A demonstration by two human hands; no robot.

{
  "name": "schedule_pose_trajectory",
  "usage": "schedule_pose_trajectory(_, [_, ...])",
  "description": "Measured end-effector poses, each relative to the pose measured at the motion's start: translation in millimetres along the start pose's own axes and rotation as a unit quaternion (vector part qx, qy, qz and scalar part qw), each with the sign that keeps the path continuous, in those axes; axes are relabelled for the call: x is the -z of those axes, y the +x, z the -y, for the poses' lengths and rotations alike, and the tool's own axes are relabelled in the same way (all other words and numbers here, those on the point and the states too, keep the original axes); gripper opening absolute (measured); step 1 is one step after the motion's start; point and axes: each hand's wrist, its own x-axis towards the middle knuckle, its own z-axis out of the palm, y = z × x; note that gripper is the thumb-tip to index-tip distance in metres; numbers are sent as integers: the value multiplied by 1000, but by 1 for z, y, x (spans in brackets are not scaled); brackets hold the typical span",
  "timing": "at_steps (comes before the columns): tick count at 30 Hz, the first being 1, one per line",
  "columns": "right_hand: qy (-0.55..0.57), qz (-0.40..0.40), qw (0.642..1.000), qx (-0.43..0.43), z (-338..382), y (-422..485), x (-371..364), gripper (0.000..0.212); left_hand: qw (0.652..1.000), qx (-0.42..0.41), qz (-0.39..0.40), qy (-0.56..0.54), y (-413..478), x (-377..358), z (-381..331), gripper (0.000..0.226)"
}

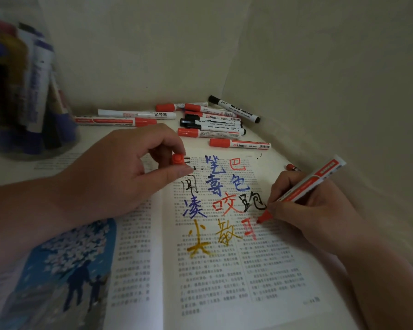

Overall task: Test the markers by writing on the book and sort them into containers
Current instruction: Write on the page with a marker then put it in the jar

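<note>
You face a corner where two plain cream walls (pixel 141 55) meet above a pale worktop (pixel 91 139). The light is dim, and the walls look painted, though that's unclear.

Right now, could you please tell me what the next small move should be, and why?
Probably lift the red marker off the book and press it into the cap pinched by the left hand: its red strokes already show it writes.

Your white table (pixel 91 136) carries the open book (pixel 224 270), lying flat in front of you. Past its top edge, loose markers (pixel 210 122) lie scattered, several touching or overlapping. At your far left stands a blurred clear container (pixel 26 91) holding upright markers.
</note>
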Motion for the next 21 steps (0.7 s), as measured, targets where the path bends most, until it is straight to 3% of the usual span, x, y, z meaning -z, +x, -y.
schedule_pose_trajectory(6, [-18, 48, 999, 8, 1, -3, 2, 16, 1000, 27, -13, 4, -2, 0, -1, 15])
schedule_pose_trajectory(10, [-8, 38, 999, 2, -2, -1, 4, 21, 999, 32, 7, 6, -3, -1, -1, 13])
schedule_pose_trajectory(15, [-3, 58, 998, 12, 1, -1, 4, 6, 999, 33, 4, -2, -3, 0, -1, 21])
schedule_pose_trajectory(21, [20, 29, 999, 11, -4, 1, 4, 11, 999, 32, 2, 14, -4, 1, -4, 20])
